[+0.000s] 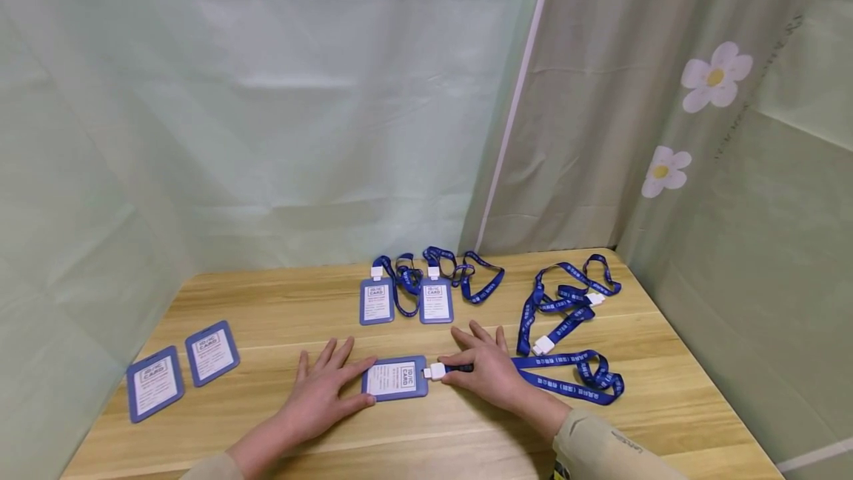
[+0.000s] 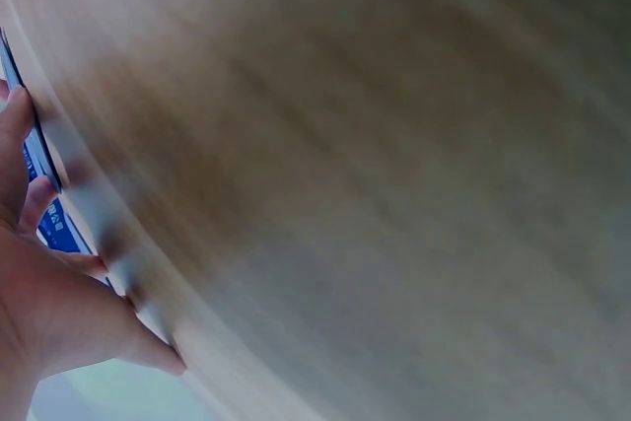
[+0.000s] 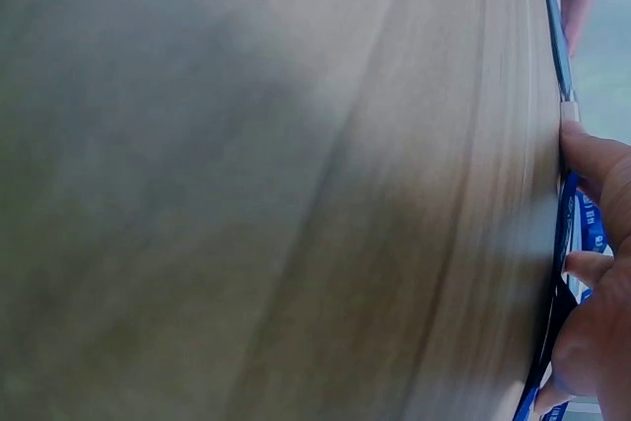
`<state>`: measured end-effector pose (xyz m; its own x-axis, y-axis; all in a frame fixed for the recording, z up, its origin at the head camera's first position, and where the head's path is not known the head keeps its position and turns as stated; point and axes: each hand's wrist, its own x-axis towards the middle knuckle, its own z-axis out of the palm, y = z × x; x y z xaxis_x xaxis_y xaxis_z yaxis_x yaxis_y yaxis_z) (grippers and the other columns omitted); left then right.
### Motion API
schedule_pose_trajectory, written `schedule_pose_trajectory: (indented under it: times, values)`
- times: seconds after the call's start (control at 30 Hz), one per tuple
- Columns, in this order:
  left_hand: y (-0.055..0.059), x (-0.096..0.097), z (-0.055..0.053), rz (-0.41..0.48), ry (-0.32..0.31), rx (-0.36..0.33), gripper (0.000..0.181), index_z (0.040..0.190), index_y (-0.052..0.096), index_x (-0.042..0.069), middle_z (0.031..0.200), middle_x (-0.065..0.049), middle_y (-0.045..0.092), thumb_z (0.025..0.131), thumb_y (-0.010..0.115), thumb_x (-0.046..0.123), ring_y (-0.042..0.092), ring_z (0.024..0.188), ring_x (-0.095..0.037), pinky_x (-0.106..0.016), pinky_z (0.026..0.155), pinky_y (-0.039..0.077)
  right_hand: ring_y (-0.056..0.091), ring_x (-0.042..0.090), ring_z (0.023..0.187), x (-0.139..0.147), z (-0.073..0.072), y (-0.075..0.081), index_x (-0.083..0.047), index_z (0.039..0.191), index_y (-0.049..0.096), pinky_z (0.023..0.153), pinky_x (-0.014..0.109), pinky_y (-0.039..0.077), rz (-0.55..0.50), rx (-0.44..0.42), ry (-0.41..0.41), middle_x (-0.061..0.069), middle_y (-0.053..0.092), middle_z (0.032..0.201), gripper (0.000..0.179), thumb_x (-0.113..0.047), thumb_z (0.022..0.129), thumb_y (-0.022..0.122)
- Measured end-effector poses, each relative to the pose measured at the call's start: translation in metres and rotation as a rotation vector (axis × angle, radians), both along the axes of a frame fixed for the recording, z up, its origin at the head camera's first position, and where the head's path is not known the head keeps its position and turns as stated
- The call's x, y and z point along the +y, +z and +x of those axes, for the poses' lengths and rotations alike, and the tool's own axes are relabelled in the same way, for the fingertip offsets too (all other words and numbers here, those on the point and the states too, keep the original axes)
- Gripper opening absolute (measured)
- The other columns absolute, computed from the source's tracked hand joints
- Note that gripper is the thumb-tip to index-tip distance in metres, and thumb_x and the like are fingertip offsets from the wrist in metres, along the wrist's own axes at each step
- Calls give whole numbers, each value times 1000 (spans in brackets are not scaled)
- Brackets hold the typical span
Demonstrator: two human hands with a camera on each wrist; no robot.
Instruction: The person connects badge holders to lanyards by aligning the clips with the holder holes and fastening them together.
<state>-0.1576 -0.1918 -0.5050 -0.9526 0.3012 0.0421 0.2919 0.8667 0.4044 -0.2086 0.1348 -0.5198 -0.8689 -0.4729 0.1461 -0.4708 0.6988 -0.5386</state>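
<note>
In the head view a blue-framed badge holder (image 1: 395, 378) with a white ID card lies sideways on the wooden table. My left hand (image 1: 320, 395) holds its left end, thumb at the lower corner and index finger at the upper one, other fingers spread. A white lanyard clip (image 1: 436, 372) meets the slot end of the holder. My right hand (image 1: 489, 370) pinches that clip between thumb and index finger. From it the blue printed lanyard (image 1: 566, 384) runs under the hand to the right. Both wrist views show the hands (image 2: 59, 303) (image 3: 601, 283) edge-on, low over the table.
Two badge holders (image 1: 377, 301) (image 1: 436, 301) with blue lanyards attached lie at the back. Two without lanyards (image 1: 155, 384) (image 1: 212, 352) lie at the left. Loose lanyards (image 1: 529, 317) with white clips lie at the right. Curtains (image 1: 300, 132) stand behind the table.
</note>
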Motion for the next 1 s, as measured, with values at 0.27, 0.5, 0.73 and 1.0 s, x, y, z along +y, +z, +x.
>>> schedule_pose_trajectory:
  times: [0.27,0.5,0.73,1.0]
  values:
    - [-4,0,-3,-3,-4,-9,66,145,60,32,162,-22,33,88,69,64,20,149,-52,-82,109,1,25,44,150,0,0,1,-28,115,80,112,79,-1,-1,-15,-3,10,49,155,33,-43,86,81]
    - [-5,0,-3,-6,-4,-10,66,145,60,32,162,-21,33,88,69,63,19,149,-52,-82,109,0,25,45,150,1,0,1,-28,116,80,111,79,-1,-4,-10,5,10,47,156,33,-43,87,81]
    - [-4,1,-3,-5,-3,-16,65,145,60,31,162,-22,33,89,70,62,19,150,-52,-82,109,0,25,45,150,0,1,2,-28,116,80,111,79,-1,1,-11,6,9,48,156,33,-43,86,82]
    - [-5,1,-4,-13,1,-11,66,145,60,32,162,-21,33,88,68,64,19,149,-53,-82,108,0,25,45,150,0,0,1,-28,115,80,111,80,-1,-1,-10,1,7,49,155,33,-44,86,82]
